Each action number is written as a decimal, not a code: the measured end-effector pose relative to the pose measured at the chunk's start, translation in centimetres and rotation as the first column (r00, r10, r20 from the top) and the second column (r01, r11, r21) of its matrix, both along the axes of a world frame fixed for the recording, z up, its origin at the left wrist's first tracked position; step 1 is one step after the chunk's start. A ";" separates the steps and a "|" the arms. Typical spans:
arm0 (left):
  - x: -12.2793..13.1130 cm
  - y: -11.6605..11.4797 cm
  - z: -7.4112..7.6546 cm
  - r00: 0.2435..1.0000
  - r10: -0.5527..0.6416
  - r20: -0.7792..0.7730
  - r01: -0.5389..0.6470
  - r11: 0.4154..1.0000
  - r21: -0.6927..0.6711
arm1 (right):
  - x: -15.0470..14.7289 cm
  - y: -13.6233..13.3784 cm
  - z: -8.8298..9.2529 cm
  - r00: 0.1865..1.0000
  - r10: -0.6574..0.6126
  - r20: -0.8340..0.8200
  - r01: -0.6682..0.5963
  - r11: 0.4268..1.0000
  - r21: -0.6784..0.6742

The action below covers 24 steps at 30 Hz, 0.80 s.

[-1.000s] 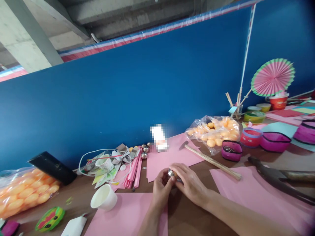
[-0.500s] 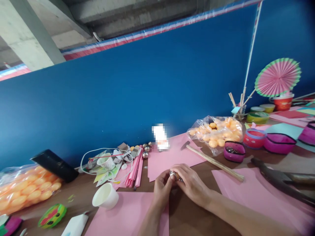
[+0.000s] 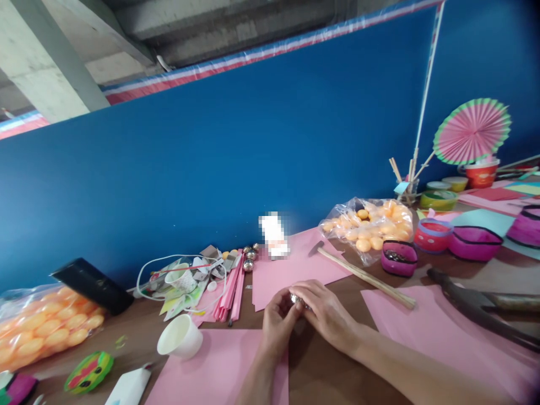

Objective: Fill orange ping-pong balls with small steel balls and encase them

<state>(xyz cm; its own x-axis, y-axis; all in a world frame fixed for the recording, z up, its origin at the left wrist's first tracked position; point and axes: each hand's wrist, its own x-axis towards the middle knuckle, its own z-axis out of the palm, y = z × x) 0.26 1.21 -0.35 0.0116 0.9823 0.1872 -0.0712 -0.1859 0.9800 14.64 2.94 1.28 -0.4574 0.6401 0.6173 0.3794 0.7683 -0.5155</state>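
Observation:
Close together over the brown table, my left hand (image 3: 276, 322) and my right hand (image 3: 331, 315) are both closed around a small shiny silver ball (image 3: 294, 299). Its top shows between my thumbs and fingers; the rest of it is covered. Several similar silver balls (image 3: 250, 255) lie by the blue wall. Beyond my hands is a stack of pink paper (image 3: 291, 273). A hammer (image 3: 367, 277) rests partly on that stack, to the right. Left of my left hand, a white paper cup (image 3: 180, 337) leans over at the edge of another pink sheet (image 3: 223, 371).
A bag of orange balls (image 3: 367, 228) and a purple container (image 3: 399, 259) of small metal bits are at the right, near a dark curved tool (image 3: 464, 306). At the left are another bag of orange balls (image 3: 50, 323), a black object (image 3: 90, 284) and folded pink strips (image 3: 232, 292).
The view has shifted slightly. My hands stay together around the silver ball, with only a small movement of the fingers.

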 end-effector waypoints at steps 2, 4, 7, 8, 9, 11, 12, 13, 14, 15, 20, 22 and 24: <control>-0.1 0.0 0.0 1.000 -0.004 0.024 0.005 1.000 -0.020 | -0.1 -0.1 0.1 1.000 -0.016 -0.023 0.016 1.000 0.003; -0.2 0.0 -0.2 0.999 -0.029 0.028 0.031 0.998 -0.051 | -0.2 -0.1 0.1 0.999 -0.018 -0.030 0.018 1.000 0.008; -0.3 0.1 -0.5 0.999 -0.046 -0.005 0.045 0.995 -0.086 | -0.3 -0.2 0.1 1.000 -0.013 -0.008 0.013 1.000 0.026; -0.4 0.1 -0.6 0.999 -0.045 -0.010 0.044 0.995 -0.091 | -0.3 -0.2 0.2 1.000 -0.011 0.004 0.011 0.999 0.033; -0.4 0.1 -0.7 0.999 -0.045 -0.009 0.044 0.995 -0.092 | -0.3 -0.2 0.2 1.000 -0.009 0.020 0.009 0.999 0.039; -0.4 0.0 -0.7 0.999 -0.049 -0.004 0.048 0.995 -0.090 | -0.3 -0.2 0.3 0.999 -0.005 0.044 0.003 0.999 0.041; -0.4 0.0 -0.7 0.999 -0.048 -0.001 0.047 0.995 -0.089 | -0.3 -0.2 0.3 0.999 0.000 0.055 -0.002 0.999 0.035; -0.4 -0.1 -0.7 0.999 -0.043 0.002 0.043 0.995 -0.086 | -0.3 -0.3 0.3 0.998 0.004 0.059 -0.006 1.000 0.027; -0.3 -0.1 -0.6 0.999 -0.039 0.004 0.039 0.996 -0.082 | -0.3 -0.3 0.3 0.998 0.008 0.058 -0.009 1.000 0.022; -0.3 -0.1 -0.5 0.999 -0.033 0.002 0.033 0.997 -0.072 | -0.3 -0.3 0.3 0.999 0.010 0.054 -0.011 1.000 0.018; 0.0 -0.1 0.0 1.000 0.022 0.005 -0.022 1.000 0.006 | -0.1 -0.3 -0.2 0.999 -0.005 0.043 0.004 1.000 0.025; 0.1 -0.1 0.1 1.000 0.012 0.019 -0.012 1.000 0.006 | 0.0 -0.3 -0.4 0.999 -0.014 0.044 0.013 1.000 0.022; 0.0 -0.1 0.1 1.000 -0.004 0.025 0.004 1.000 -0.005 | 0.0 -0.2 -0.5 0.999 -0.016 0.035 0.015 1.000 0.022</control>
